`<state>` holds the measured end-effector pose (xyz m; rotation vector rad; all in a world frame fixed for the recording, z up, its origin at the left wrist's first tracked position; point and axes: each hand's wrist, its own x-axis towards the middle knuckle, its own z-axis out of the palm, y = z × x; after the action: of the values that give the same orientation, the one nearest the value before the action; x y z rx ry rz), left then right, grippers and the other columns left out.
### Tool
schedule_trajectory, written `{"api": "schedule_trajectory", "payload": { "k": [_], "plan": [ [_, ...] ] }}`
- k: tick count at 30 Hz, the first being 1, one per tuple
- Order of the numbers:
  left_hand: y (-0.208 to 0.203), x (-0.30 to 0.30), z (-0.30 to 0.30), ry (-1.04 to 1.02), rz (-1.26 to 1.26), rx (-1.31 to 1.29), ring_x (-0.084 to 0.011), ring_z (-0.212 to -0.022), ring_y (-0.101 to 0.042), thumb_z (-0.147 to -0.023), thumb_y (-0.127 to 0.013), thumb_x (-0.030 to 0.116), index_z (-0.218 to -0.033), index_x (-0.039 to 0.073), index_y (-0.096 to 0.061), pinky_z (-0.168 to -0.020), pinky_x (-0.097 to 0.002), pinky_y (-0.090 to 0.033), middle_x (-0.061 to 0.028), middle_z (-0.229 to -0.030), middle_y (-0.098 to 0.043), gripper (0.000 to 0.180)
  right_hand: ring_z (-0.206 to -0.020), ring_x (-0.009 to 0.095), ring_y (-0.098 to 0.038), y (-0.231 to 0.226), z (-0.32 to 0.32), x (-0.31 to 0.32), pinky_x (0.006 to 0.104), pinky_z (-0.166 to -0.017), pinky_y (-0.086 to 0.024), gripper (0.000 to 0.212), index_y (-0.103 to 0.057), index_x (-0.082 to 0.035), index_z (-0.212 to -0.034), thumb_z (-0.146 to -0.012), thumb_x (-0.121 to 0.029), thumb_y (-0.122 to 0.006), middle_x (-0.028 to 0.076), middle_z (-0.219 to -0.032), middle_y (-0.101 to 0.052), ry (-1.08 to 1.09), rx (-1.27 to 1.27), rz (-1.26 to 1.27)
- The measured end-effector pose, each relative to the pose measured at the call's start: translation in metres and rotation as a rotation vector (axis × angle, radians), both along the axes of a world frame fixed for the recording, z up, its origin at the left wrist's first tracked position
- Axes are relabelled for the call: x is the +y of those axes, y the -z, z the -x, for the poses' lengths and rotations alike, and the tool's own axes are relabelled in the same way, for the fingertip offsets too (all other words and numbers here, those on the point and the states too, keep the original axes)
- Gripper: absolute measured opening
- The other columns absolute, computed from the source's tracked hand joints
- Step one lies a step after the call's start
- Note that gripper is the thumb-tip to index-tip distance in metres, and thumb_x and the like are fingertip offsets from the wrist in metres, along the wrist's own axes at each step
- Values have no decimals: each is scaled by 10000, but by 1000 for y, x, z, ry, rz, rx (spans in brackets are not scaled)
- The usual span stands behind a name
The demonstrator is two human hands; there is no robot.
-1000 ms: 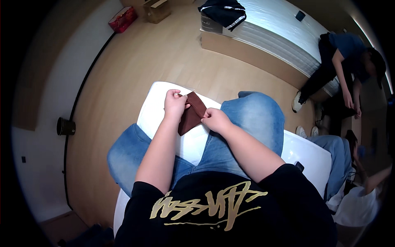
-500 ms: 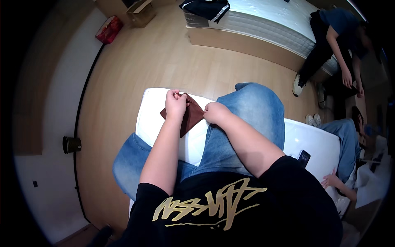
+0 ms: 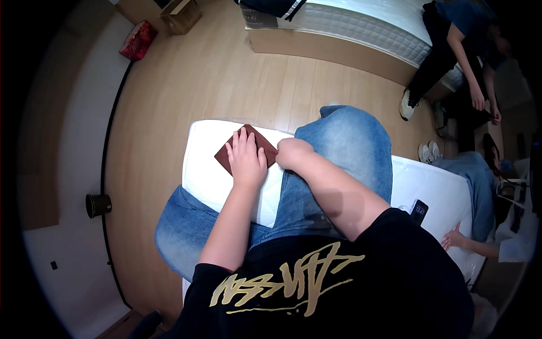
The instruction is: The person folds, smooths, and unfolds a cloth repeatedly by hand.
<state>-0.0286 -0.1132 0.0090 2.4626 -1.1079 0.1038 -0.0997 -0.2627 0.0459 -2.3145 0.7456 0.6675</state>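
A reddish-brown square sheet [image 3: 264, 142] lies with a corner pointing away from me on the white padded surface [image 3: 202, 169] between my legs. Whether it is paper or cloth I cannot tell. My left hand [image 3: 247, 160] rests flat on top of it, fingers stretched out and covering its middle. At the sheet's right corner, my right hand [image 3: 293, 153] is closed, with the fingertips pinching that corner. The fingers' far side is partly hidden by the hand itself.
A phone [image 3: 418, 211] lies on the white surface to my right, near another person's hand [image 3: 453, 237]. Beyond, a second person [image 3: 463, 62] sits by a wrapped mattress [image 3: 361, 28]. A dark bin [image 3: 98, 205] stands by the left wall; a red box [image 3: 138, 40] and a cardboard box [image 3: 182, 16] sit farther off.
My left hand has gone from pinching the raised sheet to lying open on it, and the sheet now lies flat. My right hand stays closed at the right corner.
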Motion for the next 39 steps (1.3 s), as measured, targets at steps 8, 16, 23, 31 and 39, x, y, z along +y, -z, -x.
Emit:
{"api": "schedule_trajectory", "payload": {
  "k": [8, 16, 23, 31, 39],
  "plan": [
    [-1, 8, 4, -25, -193, 26, -417, -1530, -225, -955, -597, 304, -1524, -35, -390, -1227, -615, -127, -224, -1623, -318, 693, -1066, 349, -701, -19, 0, 2, 442, -909, -561, 304, -765, -63, -1076, -840, -168, -606, 185, -1121, -731, -10, 47, 18],
    [11, 10, 2, -27, -247, -50, -392, -1536, -219, -931, -609, 367, -1546, -5, -373, -1229, -603, -133, -200, -1643, -290, 757, -1068, 340, -708, -17, -10, 4, 427, -894, -572, 303, -762, -49, -1086, -839, -163, -627, 180, -1140, -732, -54, 79, 35],
    [19, 7, 1, -19, -280, -71, -368, -1545, -201, -920, -605, 399, -1562, 4, -345, -1233, -596, -129, -185, -1653, -270, 797, -1111, 312, -704, -12, -19, 5, 410, -914, -569, 315, -759, -58, -1122, -855, -161, -630, 162, -1187, -728, -84, 167, 48],
    [20, 7, 0, -20, -335, -36, -360, -1558, -158, -970, -537, 420, -1591, 14, -276, -1240, -584, -96, -174, -1680, -203, 786, -1125, 311, -698, -18, -16, 9, 401, -935, -558, 351, -757, -56, -1138, -864, -215, -605, 173, -1208, -720, -80, 154, 55],
    [18, 13, 0, -45, -340, -43, -346, -1555, -175, -986, -512, 433, -1590, 31, -288, -1244, -571, -106, -164, -1677, -219, 759, -1117, 321, -695, -1, -7, 2, 400, -913, -557, 367, -744, -36, -1119, -866, -241, -574, 189, -1195, -717, 37, -20, 30]
  ]
}}
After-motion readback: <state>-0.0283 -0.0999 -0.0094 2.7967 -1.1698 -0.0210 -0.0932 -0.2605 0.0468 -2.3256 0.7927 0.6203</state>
